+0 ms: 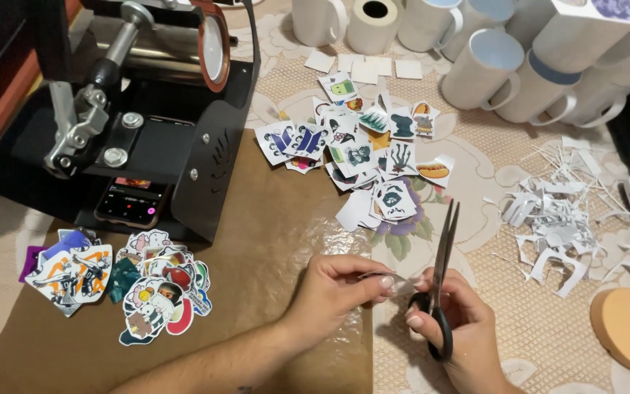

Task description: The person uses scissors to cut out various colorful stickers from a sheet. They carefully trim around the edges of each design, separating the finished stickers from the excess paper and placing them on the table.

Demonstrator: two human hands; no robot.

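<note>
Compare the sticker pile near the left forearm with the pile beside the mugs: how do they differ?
The near pile lies on the brown paper; the far pile lies on the patterned tablecloth. The near pile's stickers are trimmed to their outlines, while the far pile's mostly keep square white margins. The near pile is a tight overlapping stack; the far pile is spread out more loosely. Both hold small colourful printed pictures.

Bare forearms, no sleeves, pale polished nails on fingers (387, 282)
</note>
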